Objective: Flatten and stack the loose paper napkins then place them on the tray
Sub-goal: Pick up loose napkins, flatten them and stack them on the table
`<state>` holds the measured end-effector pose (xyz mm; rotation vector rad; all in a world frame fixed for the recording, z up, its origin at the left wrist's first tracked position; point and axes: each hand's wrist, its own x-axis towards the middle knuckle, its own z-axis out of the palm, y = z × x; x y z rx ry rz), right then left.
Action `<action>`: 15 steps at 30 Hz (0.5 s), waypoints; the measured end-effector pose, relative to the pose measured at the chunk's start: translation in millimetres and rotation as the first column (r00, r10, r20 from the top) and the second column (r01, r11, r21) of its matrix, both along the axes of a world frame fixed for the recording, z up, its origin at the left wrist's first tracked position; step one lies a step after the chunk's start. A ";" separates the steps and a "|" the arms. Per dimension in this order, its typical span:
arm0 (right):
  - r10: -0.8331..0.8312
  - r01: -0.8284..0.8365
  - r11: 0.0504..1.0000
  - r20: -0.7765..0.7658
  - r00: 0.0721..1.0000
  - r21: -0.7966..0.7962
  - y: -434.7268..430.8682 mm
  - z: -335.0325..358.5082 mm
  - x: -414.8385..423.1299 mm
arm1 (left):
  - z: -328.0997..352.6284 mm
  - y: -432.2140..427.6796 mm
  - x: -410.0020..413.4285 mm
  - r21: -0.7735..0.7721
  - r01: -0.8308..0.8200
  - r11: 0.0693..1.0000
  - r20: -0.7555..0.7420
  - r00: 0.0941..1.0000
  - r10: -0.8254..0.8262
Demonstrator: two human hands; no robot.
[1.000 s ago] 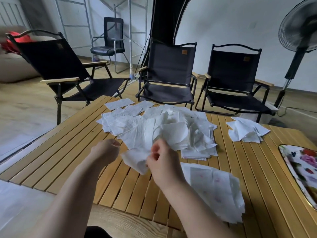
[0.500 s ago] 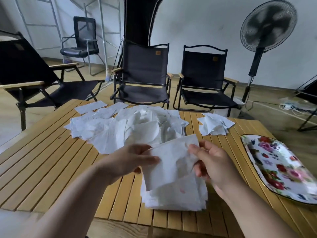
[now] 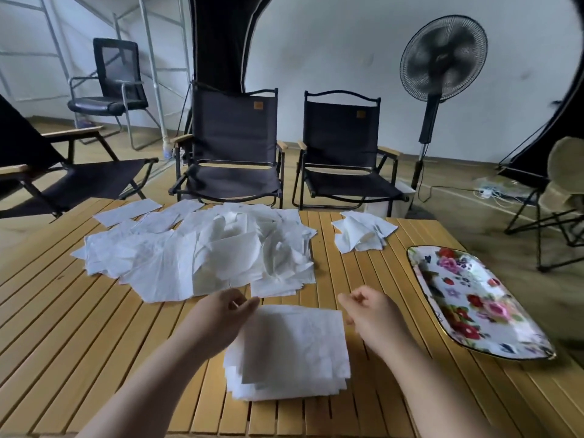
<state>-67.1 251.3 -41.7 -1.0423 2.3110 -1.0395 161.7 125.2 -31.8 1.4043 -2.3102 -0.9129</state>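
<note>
View from the head, looking down at a slatted wooden counter. A stack of napkins lay close to the near edge, directly between the two hands. The left hand sat at the stack's far left corner. Its thumb and forefinger seemed to pinch the corner of the top napkin, whose left edge lay over the hand. The right hand hovered just beside the far right corner, fingers loosely curled and grasping nothing. The top napkin was flat but turned a little askew to the sheets beneath. The stack was nearly square, with no clear long axis, and its edges ran roughly in line with the slats.

Beyond the stack, straight ahead and a little left, lay the loose pile of crumpled napkins. Its near edge was just past the left hand, which looked the nearer one for taking the next sheet. A smaller heap sat farther off to the right. The flowered tray lay to the right of the stack, on the right hand's side, with no napkins on it. Its long axis ran near to far, the near end swung rightward. Most of the napkins looked unsorted.
</note>
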 end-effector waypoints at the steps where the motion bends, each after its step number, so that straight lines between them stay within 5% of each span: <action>1: -0.058 0.057 0.997 -0.031 0.998 -0.051 -3.6 -7.3 -2.1 | -1.6 -1.7 1.1 0.006 -0.031 0.999 -0.063 0.997 0.032; 6: -0.074 0.071 0.997 -0.131 0.989 -0.033 -44.1 -31.5 -31.3 | -8.4 -13.2 1.9 0.087 -0.101 0.991 -0.263 0.957 0.121; 15: 0.116 0.075 0.942 -0.528 0.841 0.327 -165.0 -35.7 -145.5 | -26.1 -63.1 -29.0 0.140 -0.108 0.984 -0.315 0.937 0.148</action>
